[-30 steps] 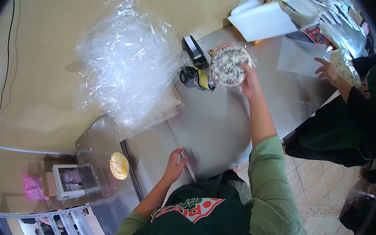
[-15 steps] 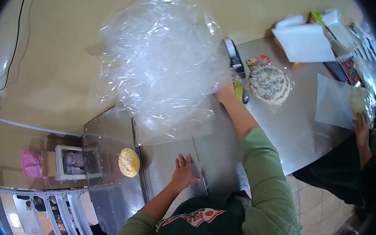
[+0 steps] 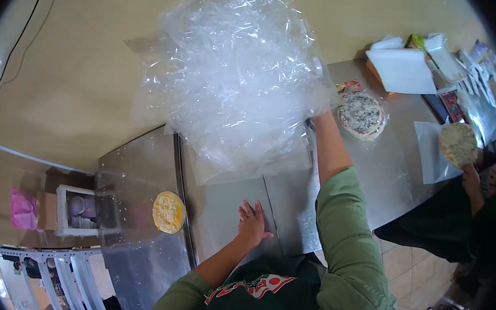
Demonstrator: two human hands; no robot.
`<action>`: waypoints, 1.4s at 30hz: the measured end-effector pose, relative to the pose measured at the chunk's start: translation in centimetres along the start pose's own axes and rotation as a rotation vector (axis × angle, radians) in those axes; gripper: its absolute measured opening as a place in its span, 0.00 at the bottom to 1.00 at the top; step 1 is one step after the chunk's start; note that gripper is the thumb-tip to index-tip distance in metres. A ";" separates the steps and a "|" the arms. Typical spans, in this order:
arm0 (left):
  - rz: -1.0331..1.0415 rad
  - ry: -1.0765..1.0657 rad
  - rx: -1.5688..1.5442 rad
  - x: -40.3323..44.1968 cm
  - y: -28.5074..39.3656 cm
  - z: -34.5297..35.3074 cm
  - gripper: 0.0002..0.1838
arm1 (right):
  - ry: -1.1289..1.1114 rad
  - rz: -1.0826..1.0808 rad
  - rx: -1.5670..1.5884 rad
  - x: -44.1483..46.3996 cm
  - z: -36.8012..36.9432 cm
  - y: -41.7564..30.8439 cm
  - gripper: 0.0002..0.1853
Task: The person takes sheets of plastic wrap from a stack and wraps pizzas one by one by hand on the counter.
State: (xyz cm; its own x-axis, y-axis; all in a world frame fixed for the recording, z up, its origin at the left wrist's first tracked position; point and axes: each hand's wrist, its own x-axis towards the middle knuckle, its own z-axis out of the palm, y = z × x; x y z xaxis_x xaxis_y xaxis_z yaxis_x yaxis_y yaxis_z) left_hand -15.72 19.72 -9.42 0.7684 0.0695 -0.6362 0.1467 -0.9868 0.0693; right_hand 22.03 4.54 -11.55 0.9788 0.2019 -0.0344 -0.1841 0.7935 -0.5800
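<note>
A big crumpled mass of clear plastic bags (image 3: 239,83) fills the upper middle of the view, over the table's back and against the wall. At its right edge is my right hand (image 3: 322,105), closed on the plastic, its fingers mostly hidden in the folds. My left hand (image 3: 252,223) lies flat on the metal table (image 3: 220,203), fingers spread, holding nothing. A small cheese-topped pizza (image 3: 168,212) sits on the left-hand metal surface. Right of my right forearm lies a wrapped pizza (image 3: 362,115) with a dark speckled topping.
At the far right, another person's hand (image 3: 471,181) holds a pizza (image 3: 459,145) over a clear bag (image 3: 428,150). White trays (image 3: 400,68) and assorted packets crowd the back right. A white-framed box (image 3: 78,211) and a metal rack (image 3: 55,268) stand at the left.
My right hand and the plastic have shifted right, covering the dark device and the yellow item behind them. My left hand stays flat. The other person's pizza now shows its face.
</note>
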 end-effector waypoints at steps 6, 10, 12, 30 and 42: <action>0.026 0.070 0.037 0.2 -0.6 0.6 0.64 | 0.402 -0.251 0.016 -13.2 1.9 -3.9 0.20; 0.037 -0.003 -0.085 -0.6 -1.0 -0.6 0.63 | 0.429 -0.005 0.171 -25.1 0.9 -3.5 0.18; 0.111 0.208 -0.010 -0.4 -1.9 0.5 0.51 | 0.361 0.096 0.063 -30.2 1.2 -3.6 0.17; 0.346 0.587 -1.434 -9.2 2.1 -6.0 0.13 | 0.023 0.421 -0.299 -39.9 8.1 -7.9 0.17; 0.408 1.244 -0.480 -12.5 3.1 -7.6 0.22 | -0.112 0.217 -0.808 -39.4 8.7 -8.7 0.27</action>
State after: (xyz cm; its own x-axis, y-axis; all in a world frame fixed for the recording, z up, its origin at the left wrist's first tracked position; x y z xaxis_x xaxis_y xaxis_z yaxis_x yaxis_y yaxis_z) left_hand -20.18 16.95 4.62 0.8136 0.1251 0.5678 -0.2174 -0.8403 0.4966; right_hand -15.74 -5.30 1.95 0.9066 0.3920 -0.1565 -0.2047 0.0842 -0.9752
